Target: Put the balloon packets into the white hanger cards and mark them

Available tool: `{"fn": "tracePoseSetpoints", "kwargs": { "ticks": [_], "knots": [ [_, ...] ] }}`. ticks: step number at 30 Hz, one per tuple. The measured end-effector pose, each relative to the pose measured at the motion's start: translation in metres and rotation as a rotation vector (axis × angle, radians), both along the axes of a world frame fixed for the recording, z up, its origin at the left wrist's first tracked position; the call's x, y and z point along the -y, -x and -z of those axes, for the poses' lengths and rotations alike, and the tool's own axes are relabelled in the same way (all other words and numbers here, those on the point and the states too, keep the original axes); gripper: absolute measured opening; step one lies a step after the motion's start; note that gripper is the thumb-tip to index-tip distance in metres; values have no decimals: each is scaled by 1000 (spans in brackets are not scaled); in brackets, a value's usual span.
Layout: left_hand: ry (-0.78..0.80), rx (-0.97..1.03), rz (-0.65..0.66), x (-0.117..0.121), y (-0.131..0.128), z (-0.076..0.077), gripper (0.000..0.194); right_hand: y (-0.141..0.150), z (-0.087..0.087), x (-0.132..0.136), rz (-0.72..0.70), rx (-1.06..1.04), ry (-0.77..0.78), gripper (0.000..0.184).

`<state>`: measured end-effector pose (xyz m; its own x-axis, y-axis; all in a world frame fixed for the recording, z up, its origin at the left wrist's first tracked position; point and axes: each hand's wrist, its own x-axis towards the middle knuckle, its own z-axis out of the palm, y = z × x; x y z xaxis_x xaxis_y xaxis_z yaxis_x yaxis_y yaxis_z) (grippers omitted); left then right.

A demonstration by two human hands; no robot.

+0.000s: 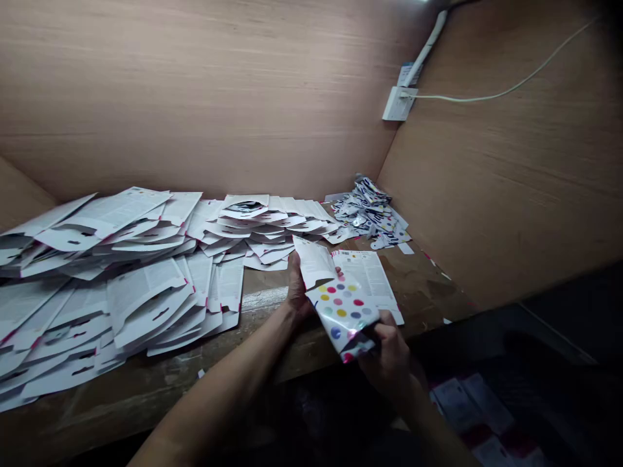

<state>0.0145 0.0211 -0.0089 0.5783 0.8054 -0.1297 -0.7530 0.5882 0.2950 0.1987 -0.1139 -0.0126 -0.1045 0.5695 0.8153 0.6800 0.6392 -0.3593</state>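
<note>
My left hand (298,285) is closed around a white cardboard sleeve (314,259) with fine print on it, tilted above the bench. Out of the sleeve's near end sticks a glossy polka-dot packet (342,305), partly inside it. My right hand (389,350) grips the packet's lower right corner, its fingers partly in shadow. Behind the packet, another flat printed white sleeve (372,279) lies on the bench.
Stacks of white sleeves with hang-holes (150,298) cover the bench's left and back. A heap of dotted packets (367,211) sits in the back right corner. Wooden panels (195,97) enclose the bench (265,285); a socket (400,104) with a cable hangs above. More packages (460,402) lie low at right.
</note>
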Motion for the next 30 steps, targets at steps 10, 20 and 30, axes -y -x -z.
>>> {"fn": "tracePoseSetpoints", "kwargs": {
  "ticks": [10, 20, 30],
  "knots": [
    [4, -22, -58, 9, 5, -3, 100, 12, -26, 2, -150, 277, 126, 53],
    [-8, -66, -108, 11, 8, -9, 90, 43, -10, -1, 34, 297, 254, 53],
    [-11, -175, -114, 14, 0, 17, 73, 80, -5, -33, -92, 266, 456, 67]
  ]
}}
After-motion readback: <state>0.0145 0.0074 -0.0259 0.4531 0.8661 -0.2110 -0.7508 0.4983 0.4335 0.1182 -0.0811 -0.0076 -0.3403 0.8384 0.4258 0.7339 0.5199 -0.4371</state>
